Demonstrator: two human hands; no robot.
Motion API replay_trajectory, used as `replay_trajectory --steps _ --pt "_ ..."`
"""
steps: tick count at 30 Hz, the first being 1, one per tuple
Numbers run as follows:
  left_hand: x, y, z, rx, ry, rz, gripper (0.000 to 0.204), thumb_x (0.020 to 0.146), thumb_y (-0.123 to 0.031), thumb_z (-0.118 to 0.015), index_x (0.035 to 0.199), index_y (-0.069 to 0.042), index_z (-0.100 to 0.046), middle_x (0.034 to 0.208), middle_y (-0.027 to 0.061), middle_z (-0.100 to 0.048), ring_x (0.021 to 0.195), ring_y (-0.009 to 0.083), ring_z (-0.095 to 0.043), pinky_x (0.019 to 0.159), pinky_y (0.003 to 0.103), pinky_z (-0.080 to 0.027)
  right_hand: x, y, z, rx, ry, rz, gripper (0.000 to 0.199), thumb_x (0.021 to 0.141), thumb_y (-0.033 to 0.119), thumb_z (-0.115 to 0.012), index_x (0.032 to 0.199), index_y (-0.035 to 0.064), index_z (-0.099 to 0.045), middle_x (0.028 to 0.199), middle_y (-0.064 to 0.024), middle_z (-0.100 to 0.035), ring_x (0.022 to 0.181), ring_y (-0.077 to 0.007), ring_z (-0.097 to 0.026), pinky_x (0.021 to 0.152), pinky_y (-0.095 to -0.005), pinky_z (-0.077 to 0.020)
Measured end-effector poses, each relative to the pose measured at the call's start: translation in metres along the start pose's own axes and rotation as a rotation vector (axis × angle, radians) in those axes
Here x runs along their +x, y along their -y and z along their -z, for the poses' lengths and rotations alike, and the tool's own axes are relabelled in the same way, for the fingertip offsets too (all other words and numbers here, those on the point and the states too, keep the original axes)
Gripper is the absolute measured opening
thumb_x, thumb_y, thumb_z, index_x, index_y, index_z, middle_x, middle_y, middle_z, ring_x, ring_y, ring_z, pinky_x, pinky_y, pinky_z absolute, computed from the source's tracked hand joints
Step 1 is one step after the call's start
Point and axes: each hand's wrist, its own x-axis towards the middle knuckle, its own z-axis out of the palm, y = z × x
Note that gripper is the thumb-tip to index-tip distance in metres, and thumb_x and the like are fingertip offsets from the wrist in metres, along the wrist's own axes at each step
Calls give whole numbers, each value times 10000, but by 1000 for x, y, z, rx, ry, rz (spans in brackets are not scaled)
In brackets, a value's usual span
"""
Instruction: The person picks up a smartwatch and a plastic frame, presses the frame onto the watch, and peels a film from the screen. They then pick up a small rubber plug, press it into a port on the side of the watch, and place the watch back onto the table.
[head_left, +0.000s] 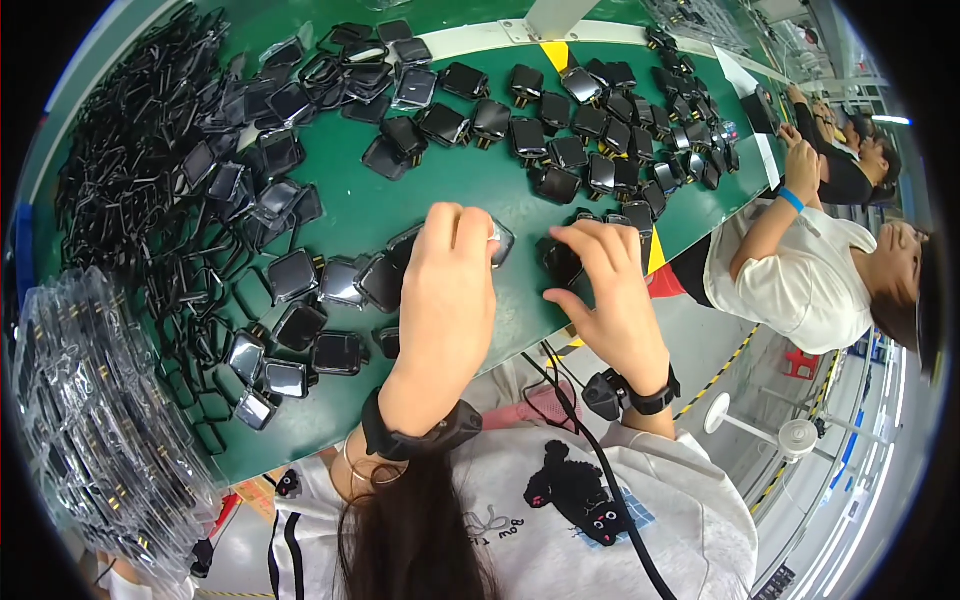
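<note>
My left hand [448, 285] is closed, its bent fingers over a glossy black square piece [504, 245] whose edge shows at the fingertips. The palm hides most of it. To the right, my right hand [618, 290] curves its fingers and thumb around another dark square piece [556, 262] at the table's near edge. Its thumb is low and spread from the fingers. Left of my left hand lie several similar black square pieces [337, 352], some with gold prongs. A larger group of pronged black square pieces [568, 152] stands beyond my right hand.
Thin black frames [130, 150] are heaped on the green table [365, 215] at far left. Stacked clear plastic trays [100, 400] hold pieces at near left. Clear-filmed pieces [290, 100] lie farther back. A cable [600, 450] hangs below my right wrist. A co-worker [800, 260] sits at right.
</note>
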Motion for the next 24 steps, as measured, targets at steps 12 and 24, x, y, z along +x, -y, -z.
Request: replay_trajectory --steps 12,24 --pt "-40 32 83 -1444 264 446 330 955 -185 -476 1217 12 -441 1213 165 -518 932 188 -573 757 286 -478 89 67 -1 478 130 463 404 668 37 -716 1057 57 -606 980 -111 -582 964 -292 -555 819 -344 -449" --pt "-66 58 127 -1177 -357 408 398 842 8 -599 1208 25 -445 1225 184 -499 1033 209 -572 879 318 -492 153 106 -80 155 300 766 140 748 -2 -643 878 11 -594 921 -99 -572 828 -267 -563 722 -322 -463"
